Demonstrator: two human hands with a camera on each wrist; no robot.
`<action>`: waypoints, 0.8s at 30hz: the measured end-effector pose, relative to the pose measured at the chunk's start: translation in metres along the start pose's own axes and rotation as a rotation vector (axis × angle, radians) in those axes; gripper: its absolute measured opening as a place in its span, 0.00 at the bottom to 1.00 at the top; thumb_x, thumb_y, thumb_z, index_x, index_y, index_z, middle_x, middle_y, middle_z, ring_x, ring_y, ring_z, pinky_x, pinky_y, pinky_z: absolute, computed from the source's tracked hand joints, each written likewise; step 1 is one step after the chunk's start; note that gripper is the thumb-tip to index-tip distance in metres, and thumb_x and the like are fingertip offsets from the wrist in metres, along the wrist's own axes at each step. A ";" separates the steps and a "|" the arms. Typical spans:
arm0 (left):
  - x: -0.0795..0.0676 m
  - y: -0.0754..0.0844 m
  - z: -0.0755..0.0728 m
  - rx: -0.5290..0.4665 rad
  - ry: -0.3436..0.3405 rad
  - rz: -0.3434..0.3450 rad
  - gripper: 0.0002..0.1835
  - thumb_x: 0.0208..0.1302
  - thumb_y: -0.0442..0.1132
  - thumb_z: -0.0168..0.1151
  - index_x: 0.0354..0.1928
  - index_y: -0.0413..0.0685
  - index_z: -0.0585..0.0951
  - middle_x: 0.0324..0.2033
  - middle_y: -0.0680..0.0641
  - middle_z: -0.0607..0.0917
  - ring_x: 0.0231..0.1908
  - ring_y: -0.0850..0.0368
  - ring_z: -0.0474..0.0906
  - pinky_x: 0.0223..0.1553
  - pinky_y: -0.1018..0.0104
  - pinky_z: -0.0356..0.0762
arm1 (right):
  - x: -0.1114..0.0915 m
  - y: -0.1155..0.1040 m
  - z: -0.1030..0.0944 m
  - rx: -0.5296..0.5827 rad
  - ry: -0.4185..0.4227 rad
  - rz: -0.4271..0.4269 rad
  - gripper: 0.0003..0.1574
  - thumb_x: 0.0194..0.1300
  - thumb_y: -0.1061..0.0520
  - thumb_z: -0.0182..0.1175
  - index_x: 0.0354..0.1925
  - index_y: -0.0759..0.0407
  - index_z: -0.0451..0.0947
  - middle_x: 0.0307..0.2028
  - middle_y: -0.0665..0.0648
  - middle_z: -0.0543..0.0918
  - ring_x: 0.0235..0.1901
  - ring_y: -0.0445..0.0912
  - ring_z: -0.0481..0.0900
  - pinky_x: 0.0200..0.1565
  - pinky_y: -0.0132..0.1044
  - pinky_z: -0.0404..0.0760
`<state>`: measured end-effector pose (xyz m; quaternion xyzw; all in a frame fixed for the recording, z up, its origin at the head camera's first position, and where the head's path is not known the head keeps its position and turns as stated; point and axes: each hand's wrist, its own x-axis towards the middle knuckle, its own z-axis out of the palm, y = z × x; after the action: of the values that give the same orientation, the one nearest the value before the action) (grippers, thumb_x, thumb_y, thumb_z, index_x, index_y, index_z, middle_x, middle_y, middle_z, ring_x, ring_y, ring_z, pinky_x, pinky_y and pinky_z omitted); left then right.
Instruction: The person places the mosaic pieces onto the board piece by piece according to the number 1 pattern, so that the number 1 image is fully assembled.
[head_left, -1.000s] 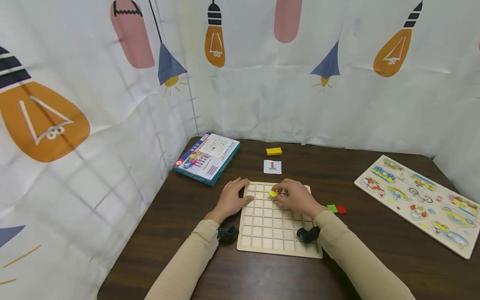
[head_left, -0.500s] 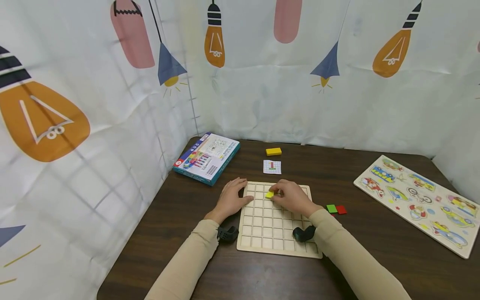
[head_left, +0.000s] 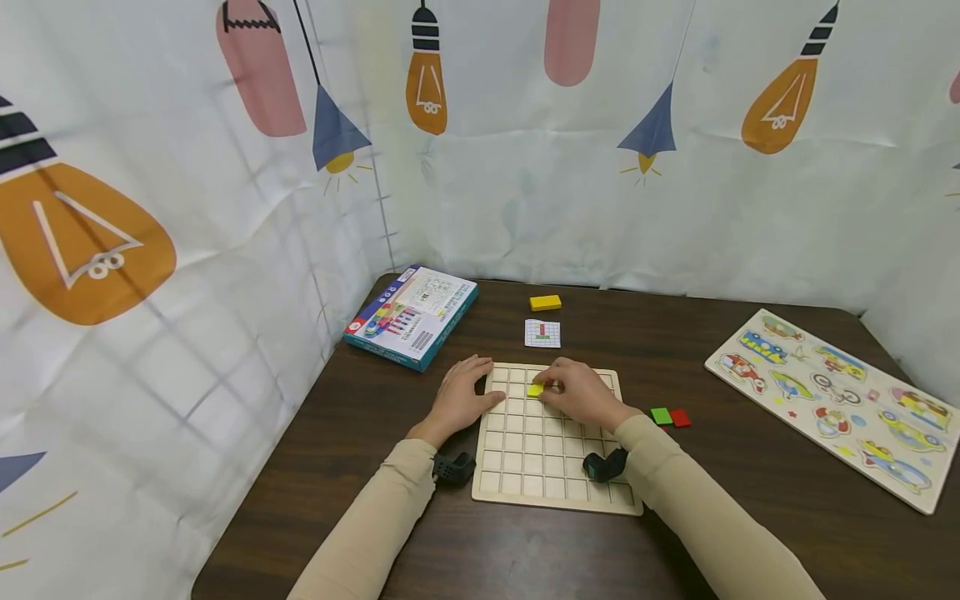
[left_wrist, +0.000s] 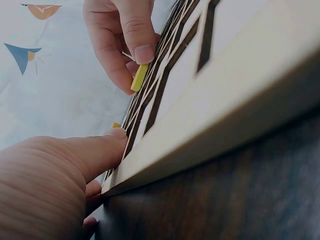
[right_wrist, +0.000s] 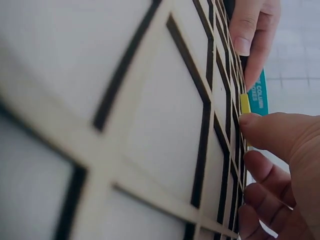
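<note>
A wooden grid board (head_left: 533, 463) with rows of square cells lies on the dark table. My right hand (head_left: 581, 392) pinches a small yellow square tile (head_left: 535, 390) between thumb and fingers over the board's far rows. The tile is tilted against the grid in the left wrist view, where its yellow edge (left_wrist: 139, 77) shows below the thumb. My left hand (head_left: 457, 400) rests at the board's far left corner. Its thumb (left_wrist: 100, 150) lies on the top face, and the other fingers lie along the edge, partly hidden.
A green tile (head_left: 661, 416) and a red tile (head_left: 679, 417) lie right of the board. Beyond it are a grid pattern card (head_left: 542, 333) and a yellow block (head_left: 545, 302). A game box (head_left: 412, 317) is back left; a vehicle puzzle board (head_left: 832, 400) is at right.
My right hand has moved slightly left with the yellow tile, bringing it down onto the grid. My left hand has stayed at the board's corner.
</note>
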<state>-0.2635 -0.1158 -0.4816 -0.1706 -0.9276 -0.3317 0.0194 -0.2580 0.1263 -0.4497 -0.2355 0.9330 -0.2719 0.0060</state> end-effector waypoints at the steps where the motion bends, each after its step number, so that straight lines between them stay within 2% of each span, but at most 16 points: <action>1: 0.000 0.000 0.000 -0.001 0.000 0.002 0.34 0.63 0.50 0.67 0.68 0.43 0.72 0.68 0.46 0.70 0.73 0.47 0.54 0.73 0.45 0.48 | 0.000 -0.001 -0.001 -0.002 -0.002 -0.002 0.14 0.63 0.56 0.67 0.48 0.51 0.85 0.38 0.48 0.79 0.34 0.41 0.74 0.37 0.36 0.76; 8: 0.000 0.001 0.001 0.016 0.019 0.045 0.34 0.64 0.50 0.66 0.66 0.39 0.73 0.67 0.43 0.71 0.72 0.43 0.56 0.72 0.43 0.50 | 0.000 -0.003 -0.003 -0.004 -0.004 -0.004 0.14 0.63 0.56 0.67 0.49 0.52 0.85 0.37 0.48 0.79 0.35 0.41 0.75 0.37 0.36 0.76; 16: 0.001 0.002 -0.001 0.002 -0.004 0.010 0.34 0.64 0.51 0.66 0.68 0.43 0.72 0.68 0.46 0.70 0.73 0.47 0.53 0.73 0.45 0.47 | -0.001 -0.003 -0.004 0.013 -0.028 0.000 0.17 0.63 0.55 0.67 0.51 0.54 0.84 0.39 0.50 0.79 0.35 0.42 0.75 0.37 0.37 0.77; 20: 0.001 0.001 -0.001 0.005 -0.009 0.013 0.34 0.64 0.51 0.66 0.68 0.43 0.72 0.69 0.46 0.69 0.73 0.47 0.53 0.73 0.45 0.48 | -0.006 0.001 -0.012 0.049 -0.056 -0.004 0.20 0.66 0.53 0.64 0.55 0.55 0.81 0.42 0.50 0.81 0.37 0.42 0.76 0.38 0.37 0.78; 24: 0.000 0.000 -0.002 0.004 -0.018 0.021 0.34 0.64 0.50 0.66 0.68 0.43 0.71 0.69 0.46 0.69 0.73 0.46 0.53 0.73 0.44 0.48 | -0.017 0.006 -0.024 0.094 -0.031 -0.010 0.21 0.69 0.52 0.62 0.57 0.57 0.80 0.46 0.52 0.82 0.41 0.45 0.78 0.42 0.41 0.81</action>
<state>-0.2635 -0.1174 -0.4803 -0.1833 -0.9266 -0.3279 0.0150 -0.2491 0.1504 -0.4339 -0.2437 0.9178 -0.3118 0.0302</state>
